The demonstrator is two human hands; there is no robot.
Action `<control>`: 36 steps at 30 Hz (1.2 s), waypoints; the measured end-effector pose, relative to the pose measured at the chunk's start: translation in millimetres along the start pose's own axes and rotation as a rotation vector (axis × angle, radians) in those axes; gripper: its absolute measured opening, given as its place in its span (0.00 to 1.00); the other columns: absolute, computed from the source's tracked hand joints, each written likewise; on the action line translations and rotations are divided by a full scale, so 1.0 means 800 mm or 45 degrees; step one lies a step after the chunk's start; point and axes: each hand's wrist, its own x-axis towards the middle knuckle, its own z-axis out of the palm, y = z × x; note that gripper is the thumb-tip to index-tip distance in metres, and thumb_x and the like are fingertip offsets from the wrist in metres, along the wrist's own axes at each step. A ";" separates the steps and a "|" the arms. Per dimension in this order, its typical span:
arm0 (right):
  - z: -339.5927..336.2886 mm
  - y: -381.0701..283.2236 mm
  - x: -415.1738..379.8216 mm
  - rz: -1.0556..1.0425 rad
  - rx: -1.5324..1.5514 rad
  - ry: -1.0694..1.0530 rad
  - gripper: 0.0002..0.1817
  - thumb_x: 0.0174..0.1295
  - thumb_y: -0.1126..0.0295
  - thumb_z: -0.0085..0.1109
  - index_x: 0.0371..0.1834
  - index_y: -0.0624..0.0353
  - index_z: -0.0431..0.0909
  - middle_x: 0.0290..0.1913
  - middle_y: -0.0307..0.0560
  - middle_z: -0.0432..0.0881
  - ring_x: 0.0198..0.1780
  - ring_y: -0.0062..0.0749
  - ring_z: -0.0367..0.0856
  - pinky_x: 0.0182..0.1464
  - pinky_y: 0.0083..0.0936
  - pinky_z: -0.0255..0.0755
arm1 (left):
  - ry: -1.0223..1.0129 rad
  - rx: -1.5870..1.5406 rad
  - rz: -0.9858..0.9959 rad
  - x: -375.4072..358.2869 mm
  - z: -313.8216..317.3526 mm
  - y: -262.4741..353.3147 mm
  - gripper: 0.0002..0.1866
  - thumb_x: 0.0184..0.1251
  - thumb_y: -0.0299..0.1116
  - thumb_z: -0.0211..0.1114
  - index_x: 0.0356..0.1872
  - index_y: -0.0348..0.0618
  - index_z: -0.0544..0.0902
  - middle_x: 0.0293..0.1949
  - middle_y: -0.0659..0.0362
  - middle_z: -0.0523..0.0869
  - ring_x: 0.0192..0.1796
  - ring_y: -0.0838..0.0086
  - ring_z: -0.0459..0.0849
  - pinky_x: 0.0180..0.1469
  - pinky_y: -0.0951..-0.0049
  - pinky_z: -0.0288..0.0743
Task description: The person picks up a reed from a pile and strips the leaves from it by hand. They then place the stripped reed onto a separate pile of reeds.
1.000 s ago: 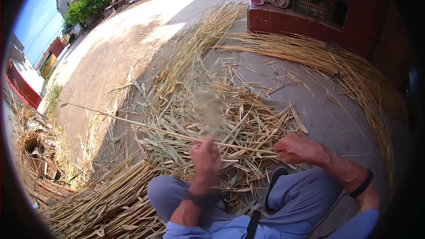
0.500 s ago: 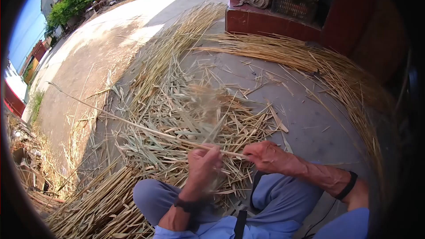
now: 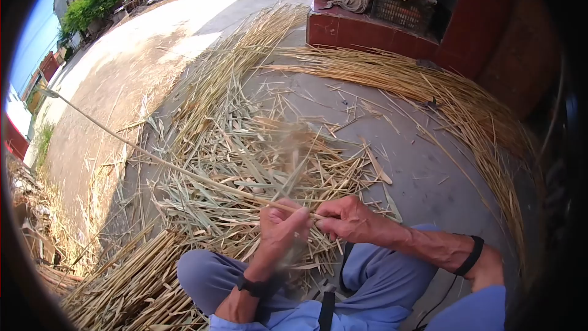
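Observation:
A long, thin reed stalk [image 3: 177, 168] runs slantwise from my hands out to the upper left, its far tip slightly feathery. My left hand [image 3: 280, 225] is closed around the stalk's near part, thumb on top. Close by on the right, my right hand [image 3: 346, 218] pinches the stalk near its lower end. Under both hands spreads a heap of pale green and straw-coloured dry leaves and stripped sheaths [image 3: 211, 199]. A smeared patch in the view blurs part of the heap above my left hand.
Cut stalks [image 3: 135, 279] lie piled at lower left, by my bent knee. Another long bundle [image 3: 380, 67] curves along the right. Loose reeds [image 3: 245, 43] reach toward the back. A plastic crate [image 3: 401, 12] with grey cloth stands on a red-tiled ledge [image 3: 367, 35].
My right hand has moved left, closer to my left hand. The stalk's far tip has shifted up and to the left. The whole view has moved slightly.

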 end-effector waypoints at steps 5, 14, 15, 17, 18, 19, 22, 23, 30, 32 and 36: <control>-0.010 -0.019 -0.001 -0.031 0.071 0.120 0.06 0.68 0.74 0.59 0.38 0.68 0.81 0.31 0.43 0.85 0.31 0.20 0.85 0.35 0.20 0.79 | -0.062 -0.008 -0.024 0.001 0.002 0.020 0.06 0.69 0.25 0.65 0.33 0.33 0.79 0.25 0.50 0.86 0.21 0.71 0.85 0.21 0.73 0.81; -0.102 -0.026 0.000 -0.173 -0.019 0.712 0.08 0.69 0.71 0.57 0.43 0.65 0.81 0.30 0.47 0.84 0.32 0.28 0.85 0.37 0.29 0.79 | 0.129 0.091 -0.043 0.000 -0.039 0.004 0.05 0.69 0.24 0.63 0.34 0.36 0.75 0.23 0.51 0.85 0.18 0.70 0.83 0.18 0.72 0.81; -0.099 -0.024 0.002 -0.167 -0.268 0.609 0.10 0.69 0.70 0.58 0.45 0.65 0.80 0.30 0.48 0.84 0.34 0.31 0.85 0.39 0.30 0.79 | 0.166 0.122 -0.043 -0.001 -0.039 0.007 0.05 0.69 0.25 0.63 0.33 0.36 0.76 0.22 0.51 0.84 0.18 0.70 0.83 0.18 0.73 0.80; -0.077 0.001 0.005 -0.246 -0.445 0.415 0.12 0.68 0.67 0.59 0.48 0.64 0.80 0.33 0.50 0.84 0.36 0.36 0.85 0.41 0.32 0.77 | 0.182 0.071 0.009 0.001 -0.045 0.011 0.06 0.69 0.25 0.62 0.33 0.35 0.76 0.22 0.51 0.84 0.17 0.71 0.82 0.18 0.73 0.80; -0.066 0.011 0.004 -0.288 -0.536 0.314 0.14 0.67 0.66 0.60 0.49 0.64 0.79 0.34 0.52 0.83 0.38 0.39 0.84 0.42 0.33 0.76 | 0.193 0.043 0.040 0.001 -0.048 0.013 0.06 0.69 0.25 0.62 0.32 0.35 0.77 0.22 0.52 0.84 0.17 0.71 0.82 0.18 0.73 0.80; -0.057 0.012 0.001 -0.253 -0.459 0.210 0.14 0.66 0.65 0.60 0.49 0.64 0.79 0.34 0.52 0.83 0.38 0.41 0.84 0.42 0.34 0.76 | 0.232 0.043 0.056 0.001 -0.048 0.020 0.07 0.70 0.26 0.63 0.32 0.35 0.78 0.22 0.53 0.84 0.17 0.73 0.82 0.18 0.74 0.80; -0.040 0.007 -0.002 -0.111 -0.330 -0.039 0.15 0.65 0.64 0.61 0.48 0.63 0.79 0.34 0.55 0.82 0.38 0.45 0.83 0.41 0.36 0.74 | 0.307 -0.048 0.129 0.002 -0.052 0.028 0.07 0.71 0.28 0.64 0.33 0.34 0.80 0.23 0.55 0.84 0.18 0.76 0.82 0.18 0.77 0.78; -0.035 -0.001 -0.002 -0.041 -0.356 -0.074 0.14 0.65 0.64 0.61 0.47 0.63 0.79 0.33 0.55 0.82 0.37 0.46 0.83 0.41 0.37 0.74 | 0.322 -0.074 0.143 0.002 -0.050 0.030 0.07 0.71 0.28 0.64 0.34 0.35 0.80 0.24 0.56 0.84 0.19 0.76 0.82 0.17 0.77 0.78; -0.015 -0.001 0.002 -0.157 -0.385 0.061 0.10 0.66 0.67 0.58 0.36 0.64 0.77 0.24 0.54 0.78 0.26 0.45 0.80 0.32 0.39 0.72 | 0.176 -0.120 0.033 0.004 -0.049 0.013 0.07 0.72 0.29 0.64 0.36 0.36 0.80 0.25 0.55 0.85 0.21 0.75 0.83 0.22 0.76 0.79; -0.012 -0.003 0.005 -0.184 -0.396 0.052 0.10 0.67 0.68 0.57 0.35 0.64 0.78 0.24 0.52 0.79 0.26 0.40 0.81 0.31 0.35 0.73 | 0.095 -0.087 -0.061 0.002 -0.040 0.007 0.06 0.72 0.28 0.64 0.38 0.36 0.79 0.27 0.53 0.86 0.22 0.72 0.84 0.23 0.73 0.80; -0.013 -0.009 0.007 -0.034 -0.180 -0.018 0.10 0.70 0.69 0.54 0.36 0.66 0.80 0.25 0.47 0.82 0.27 0.27 0.83 0.32 0.27 0.77 | 0.010 -0.164 -0.116 -0.003 -0.027 0.003 0.05 0.72 0.28 0.62 0.39 0.37 0.80 0.28 0.51 0.87 0.23 0.71 0.85 0.23 0.74 0.80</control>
